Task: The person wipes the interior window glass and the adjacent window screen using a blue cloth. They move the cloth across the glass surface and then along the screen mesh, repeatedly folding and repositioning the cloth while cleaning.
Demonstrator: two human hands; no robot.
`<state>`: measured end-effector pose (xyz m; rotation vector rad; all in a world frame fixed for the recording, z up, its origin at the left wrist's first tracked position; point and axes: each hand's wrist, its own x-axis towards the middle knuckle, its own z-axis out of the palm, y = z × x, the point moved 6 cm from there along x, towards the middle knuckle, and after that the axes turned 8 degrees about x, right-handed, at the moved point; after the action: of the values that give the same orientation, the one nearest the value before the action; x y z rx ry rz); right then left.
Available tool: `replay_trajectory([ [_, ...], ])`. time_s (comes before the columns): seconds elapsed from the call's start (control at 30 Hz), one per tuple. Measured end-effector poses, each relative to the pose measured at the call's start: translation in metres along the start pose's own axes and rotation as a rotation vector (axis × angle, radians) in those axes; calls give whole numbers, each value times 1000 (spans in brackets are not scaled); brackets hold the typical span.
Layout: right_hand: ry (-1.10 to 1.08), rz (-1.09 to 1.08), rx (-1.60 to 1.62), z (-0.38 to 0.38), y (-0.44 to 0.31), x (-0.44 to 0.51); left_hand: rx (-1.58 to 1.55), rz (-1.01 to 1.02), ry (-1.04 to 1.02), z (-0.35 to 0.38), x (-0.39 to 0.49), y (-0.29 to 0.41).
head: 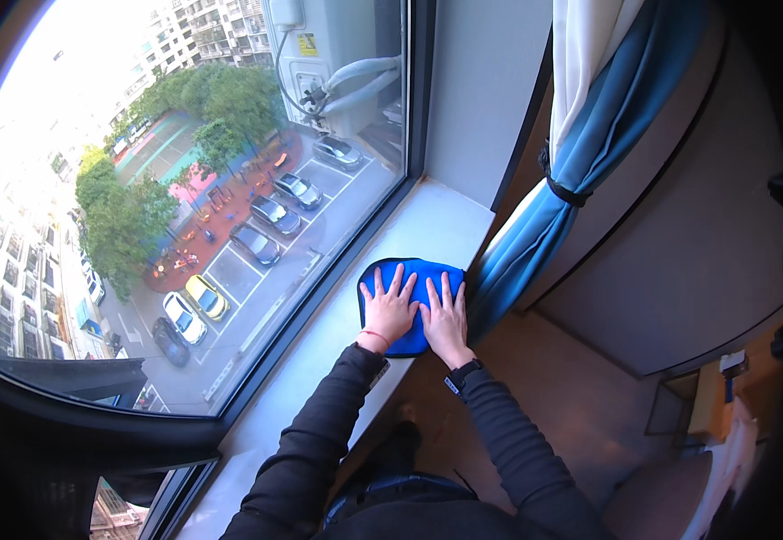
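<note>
A blue cloth with a dark edging lies flat on the white windowsill, partly reaching the sill's room-side edge. My left hand presses on the cloth's left half, fingers spread, with a thin red string around the wrist. On its right half rests my right hand, palm down with fingers apart; a dark band circles that wrist. The hands sit side by side, thumbs almost meeting. Neither hand grasps the cloth; both lie flat on top of it and hide much of its middle.
A dark-framed window runs along the sill's left side, with parked cars and trees far below. Close to the cloth on the right hangs a tied blue curtain. A grey wall panel stands at the sill's far end. A wooden desk is at lower right.
</note>
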<state>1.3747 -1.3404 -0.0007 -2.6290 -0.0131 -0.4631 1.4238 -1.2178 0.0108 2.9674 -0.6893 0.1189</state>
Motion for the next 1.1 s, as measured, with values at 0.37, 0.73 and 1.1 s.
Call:
replay_trajectory([
  [0.37,-134,-105,100,-18,-19,-45,25,19,-61,-16,-54,23],
  [0.73,-96,-113,-29,-4,25,70,28,28,50,-2,52,-1],
  [1.1,-143,-74,11,-5,22,53,-14,61,-4,-4,39,5],
])
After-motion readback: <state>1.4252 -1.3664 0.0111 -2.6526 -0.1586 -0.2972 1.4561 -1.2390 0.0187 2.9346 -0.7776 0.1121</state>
